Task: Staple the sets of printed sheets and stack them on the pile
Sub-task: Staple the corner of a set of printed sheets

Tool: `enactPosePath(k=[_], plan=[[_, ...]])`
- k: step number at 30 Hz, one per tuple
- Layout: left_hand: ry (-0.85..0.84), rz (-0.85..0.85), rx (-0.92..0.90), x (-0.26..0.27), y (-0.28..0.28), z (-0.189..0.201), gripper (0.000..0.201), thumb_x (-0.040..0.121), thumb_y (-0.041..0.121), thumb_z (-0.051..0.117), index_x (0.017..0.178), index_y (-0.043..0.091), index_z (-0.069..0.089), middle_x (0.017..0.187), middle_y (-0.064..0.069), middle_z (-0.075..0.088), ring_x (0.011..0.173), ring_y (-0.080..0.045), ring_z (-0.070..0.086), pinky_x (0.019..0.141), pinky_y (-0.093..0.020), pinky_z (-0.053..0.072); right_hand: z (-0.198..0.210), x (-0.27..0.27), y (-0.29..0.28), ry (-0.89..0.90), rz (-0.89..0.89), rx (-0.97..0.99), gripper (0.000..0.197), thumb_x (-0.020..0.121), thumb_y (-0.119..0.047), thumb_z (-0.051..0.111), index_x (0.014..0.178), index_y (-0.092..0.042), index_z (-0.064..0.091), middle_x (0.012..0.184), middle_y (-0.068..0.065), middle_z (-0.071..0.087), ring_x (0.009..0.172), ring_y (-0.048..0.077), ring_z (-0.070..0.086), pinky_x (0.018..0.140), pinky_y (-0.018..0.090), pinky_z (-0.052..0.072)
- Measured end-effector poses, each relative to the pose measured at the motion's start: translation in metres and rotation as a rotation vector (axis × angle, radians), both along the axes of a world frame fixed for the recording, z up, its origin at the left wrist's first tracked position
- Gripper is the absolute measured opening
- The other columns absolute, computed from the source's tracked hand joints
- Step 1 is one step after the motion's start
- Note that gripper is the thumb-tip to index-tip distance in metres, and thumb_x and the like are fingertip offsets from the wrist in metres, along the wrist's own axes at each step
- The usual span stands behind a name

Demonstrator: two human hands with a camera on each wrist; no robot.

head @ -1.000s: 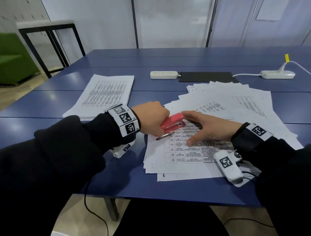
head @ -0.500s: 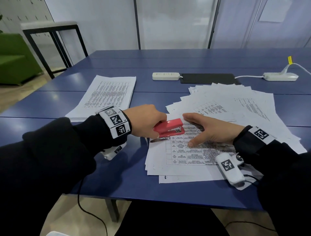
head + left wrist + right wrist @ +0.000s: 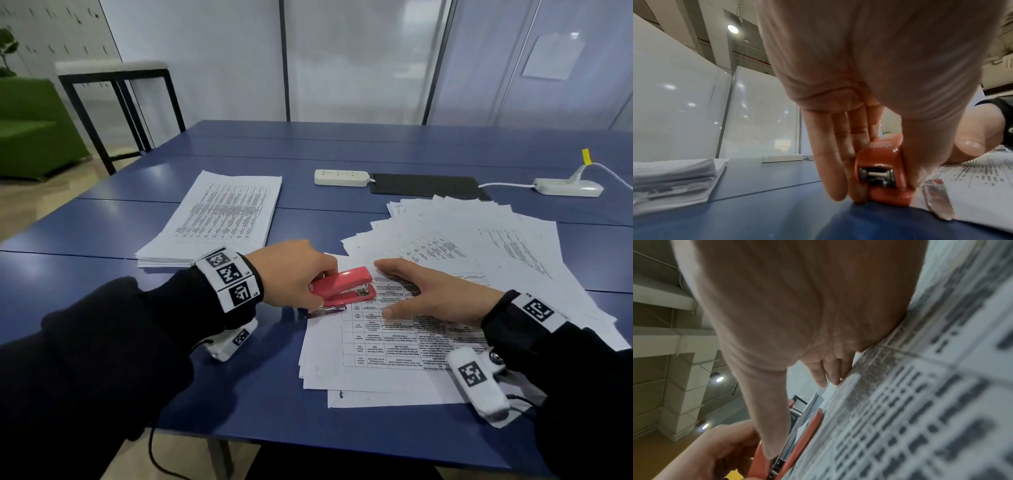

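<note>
On the blue desk before me, my left hand grips the red stapler, fingers down its far side and thumb on the near side, seen close in the left wrist view; the stapler sits at the top left corner of the set, its mouth open over the paper's edge, its top raised off the base; a thin metal strip juts from beneath it, over the sheet's corner; my right hand lies open and flat on the same set, fingers straight and together, pointing towards the stapler, thumb spread towards me; in the right wrist view the palm presses on the printed table and the thumb tip reaches close to the stapler; I cannot tell whether it touches; the set rests on top of a loose spread of sheets fanned out to my right; the pile lies squared up on my left, well apart from the set, just beyond my left wrist; farther back a white power strip lies beside a dark mat, and a second white strip with a cable sits at the far right; both wrists wear bands with black and white markers.
</note>
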State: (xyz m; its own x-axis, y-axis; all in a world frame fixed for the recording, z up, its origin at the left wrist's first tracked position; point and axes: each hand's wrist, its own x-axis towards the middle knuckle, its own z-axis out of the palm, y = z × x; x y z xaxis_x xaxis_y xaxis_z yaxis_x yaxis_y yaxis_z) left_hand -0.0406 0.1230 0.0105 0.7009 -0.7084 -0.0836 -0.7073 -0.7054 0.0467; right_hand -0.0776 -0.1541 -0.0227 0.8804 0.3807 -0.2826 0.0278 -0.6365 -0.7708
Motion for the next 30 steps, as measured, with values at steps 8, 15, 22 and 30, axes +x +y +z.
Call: enactPosePath(k=[8, 15, 22, 30], plan=[[0.012, 0.033, -0.038, 0.001, 0.02, 0.003, 0.034, 0.086, 0.04, 0.073, 0.115, 0.023, 0.064, 0.085, 0.01, 0.062, 0.075, -0.011, 0.048, 0.058, -0.018, 0.032, -0.001, 0.002, -0.001, 0.002, 0.028, -0.036, 0.091, 0.08, -0.047, 0.083, 0.156, -0.04, 0.034, 0.153, -0.023, 0.042, 0.139, -0.004, 0.041, 0.116, 0.022, 0.033], [0.04, 0.095, -0.279, 0.011, 0.016, 0.023, 0.035, 0.077, 0.039, 0.082, 0.111, 0.038, 0.073, 0.073, 0.024, 0.061, 0.069, 0.003, 0.058, 0.065, -0.009, 0.04, 0.025, 0.019, 0.026, -0.103, -0.301, 0.327, 0.069, 0.076, -0.075, 0.071, 0.129, -0.032, 0.063, 0.131, -0.005, 0.068, 0.111, 0.009, 0.069, 0.098, 0.033, 0.052], [0.334, 0.217, -0.741, 0.037, -0.018, 0.015, 0.028, 0.075, 0.022, 0.09, 0.1, 0.03, 0.08, 0.09, 0.005, 0.078, 0.087, -0.014, 0.071, 0.084, -0.032, 0.06, 0.015, 0.039, 0.046, 0.332, -0.353, 0.682, 0.056, 0.081, -0.051, 0.071, 0.116, -0.007, 0.068, 0.087, 0.015, 0.068, 0.059, 0.023, 0.06, 0.043, 0.026, 0.045], [0.85, 0.413, -1.066, 0.043, -0.02, -0.028, 0.03, 0.09, 0.008, 0.077, 0.119, 0.003, 0.071, 0.112, -0.024, 0.074, 0.078, -0.021, 0.07, 0.074, -0.039, 0.061, -0.017, 0.042, 0.042, 0.062, -0.42, 0.94, 0.038, 0.084, -0.024, 0.073, 0.118, -0.006, 0.072, 0.094, 0.024, 0.069, 0.07, 0.026, 0.066, 0.052, 0.036, 0.057]])
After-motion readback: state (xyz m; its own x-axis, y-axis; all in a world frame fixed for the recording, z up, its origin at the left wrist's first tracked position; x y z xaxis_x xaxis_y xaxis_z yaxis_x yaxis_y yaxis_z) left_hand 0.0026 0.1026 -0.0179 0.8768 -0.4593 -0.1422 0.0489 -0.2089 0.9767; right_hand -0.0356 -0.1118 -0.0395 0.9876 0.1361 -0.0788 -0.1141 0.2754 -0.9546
